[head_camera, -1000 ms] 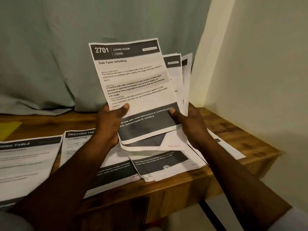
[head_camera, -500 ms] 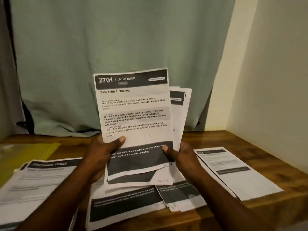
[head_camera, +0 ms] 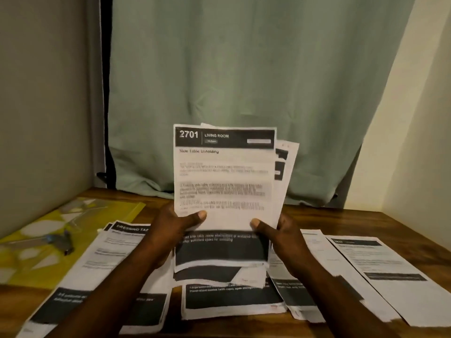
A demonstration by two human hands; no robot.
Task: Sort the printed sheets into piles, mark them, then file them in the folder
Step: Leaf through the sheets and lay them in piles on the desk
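Note:
Both hands hold up a stack of printed sheets (head_camera: 224,176) over the wooden table (head_camera: 317,215); the front sheet reads "2701 LIVING ROOM, Side Table Unfolding". My left hand (head_camera: 175,228) grips its lower left edge with the thumb on the front. My right hand (head_camera: 278,235) grips the lower right edge the same way. Other sheets fan out behind it to the right. Sorted piles lie flat on the table: a "DRESSING TABLE" pile (head_camera: 105,269) at left, a pile (head_camera: 231,301) under the held stack, and sheets (head_camera: 380,272) at right. A yellow folder (head_camera: 56,228) lies far left.
A pen or small tool (head_camera: 61,242) rests on the yellow folder. A green curtain (head_camera: 231,81) hangs behind the table. Walls close in on the left and right sides.
The view has tilted up and swung left, bringing the yellow folder into sight. The held stack now stands squarer and more gathered, with both hands still on its lower edges.

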